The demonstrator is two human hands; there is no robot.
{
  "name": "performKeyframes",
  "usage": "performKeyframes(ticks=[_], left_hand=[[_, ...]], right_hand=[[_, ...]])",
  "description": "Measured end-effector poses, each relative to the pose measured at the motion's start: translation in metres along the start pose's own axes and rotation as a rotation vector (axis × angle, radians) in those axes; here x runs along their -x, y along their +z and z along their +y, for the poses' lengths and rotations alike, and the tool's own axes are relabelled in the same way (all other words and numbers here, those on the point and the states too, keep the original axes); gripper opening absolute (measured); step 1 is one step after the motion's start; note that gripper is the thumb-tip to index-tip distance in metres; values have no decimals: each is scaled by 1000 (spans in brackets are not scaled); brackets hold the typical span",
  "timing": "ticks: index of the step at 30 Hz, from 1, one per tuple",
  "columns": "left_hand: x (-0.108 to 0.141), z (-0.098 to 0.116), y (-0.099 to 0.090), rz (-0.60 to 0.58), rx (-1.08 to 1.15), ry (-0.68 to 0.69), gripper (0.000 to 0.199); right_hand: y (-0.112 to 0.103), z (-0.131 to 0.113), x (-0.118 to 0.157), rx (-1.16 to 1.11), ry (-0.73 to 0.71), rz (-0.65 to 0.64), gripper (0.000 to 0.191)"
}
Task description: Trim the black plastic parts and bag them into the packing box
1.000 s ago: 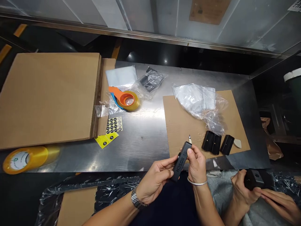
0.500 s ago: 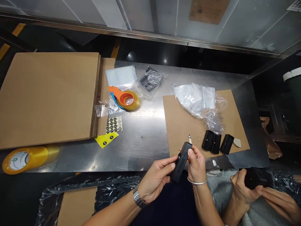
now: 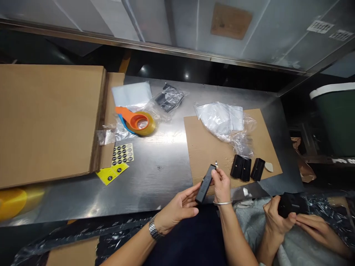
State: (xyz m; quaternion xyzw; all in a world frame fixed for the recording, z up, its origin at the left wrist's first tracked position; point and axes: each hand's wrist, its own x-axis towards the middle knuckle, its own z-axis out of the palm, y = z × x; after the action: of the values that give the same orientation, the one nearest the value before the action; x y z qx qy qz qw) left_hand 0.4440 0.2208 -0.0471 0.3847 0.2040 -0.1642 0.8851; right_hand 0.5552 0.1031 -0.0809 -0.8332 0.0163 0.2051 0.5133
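Black casing (image 3: 205, 184) touches both hands (image 3: 173, 212) (image 3: 222, 186); clear bag (image 3: 155, 108) holds dark part (image 3: 169, 98).

A cardboard stack (image 3: 50, 122) lies at nine o'clock from the middle of a metal bench (image 3: 155, 188), sticker sheets (image 3: 122, 154) beside it. A tape roll (image 3: 150, 126) rests at ten, a bagged part (image 3: 169, 98) at twelve. At three, a cardboard sheet (image 3: 205, 155) bears plastic bags (image 3: 219, 120) at its twelve o'clock and three cases (image 3: 246, 169) at four.
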Motion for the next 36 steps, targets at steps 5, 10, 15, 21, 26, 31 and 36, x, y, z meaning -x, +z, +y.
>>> performKeyframes(ticks=[5, 10, 15, 21, 26, 31, 36], left_hand=[[-50, -44, -31, 358, -425, 148, 66], [-94, -70, -51, 528, -477, 205, 49], [-106, -76, -55, 598, -570, 237, 43], [-105, -78, -51, 644, -669, 276, 40], [-101, -67, -37, 622, -614, 277, 48], [-97, -40, 4, 410, -363, 253, 49], [-81, -2, 36, 242, 310, 199, 48]], right_hand=[[27, 14, -30, 279, -57, 140, 35], [29, 27, -44, 426, -135, 144, 29], [-25, 62, -47, 587, -108, 390, 33], [-67, 99, -49, 763, -167, 547, 21], [-59, 91, -31, 808, -346, 512, 19], [-31, 54, 13, 770, -558, 387, 17], [-9, 10, 47, 638, -790, 293, 11]])
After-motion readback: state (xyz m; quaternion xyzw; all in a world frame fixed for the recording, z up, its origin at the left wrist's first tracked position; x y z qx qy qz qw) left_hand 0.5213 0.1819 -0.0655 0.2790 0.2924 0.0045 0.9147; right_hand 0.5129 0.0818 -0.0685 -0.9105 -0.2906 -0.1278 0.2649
